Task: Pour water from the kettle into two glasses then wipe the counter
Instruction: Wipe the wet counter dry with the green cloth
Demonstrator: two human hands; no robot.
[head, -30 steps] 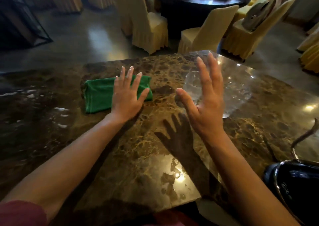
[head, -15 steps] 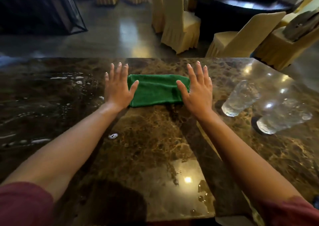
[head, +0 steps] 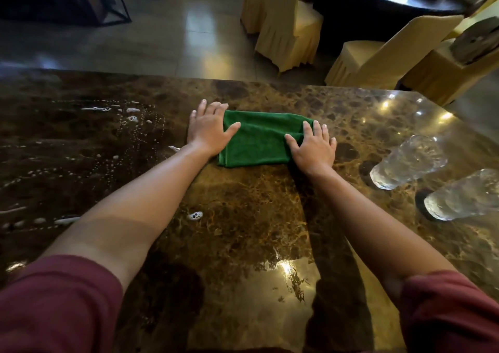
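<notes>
Head view, the only one: both palms are down on the green cloth (head: 259, 139), which lies folded on the marble worktop (head: 243, 217), toward the far edge. The left hand (head: 209, 130) presses the cloth's left end, fingers (head: 205, 107) spread flat and thumb lying across the fabric; nothing is gripped. The right hand (head: 314, 146) presses the right end, fingers likewise splayed and flat, with a small ridge of cloth bunched at the thumb.

To the right, well apart from the cloth, stand two glasses (head: 407, 161) close together, and both look filled, so the pouring seems finished and the wipe is the step in hand. The kettle is out of frame.

The work lies left: droplets and foamy streaks (head: 129, 118) scatter across the dark left half of the worktop, and one blob (head: 195, 215) sits near, just beside the left forearm.

To do this well, I'd say keep both palms flat with even pressure and sweep the cloth leftward through the wet patch in overlapping passes, then draw it near to catch that stray blob. Working away from the glasses keeps the right elbow from knocking them. If the cloth bunches further it will skip over water, so flatten that ridge first.
</notes>
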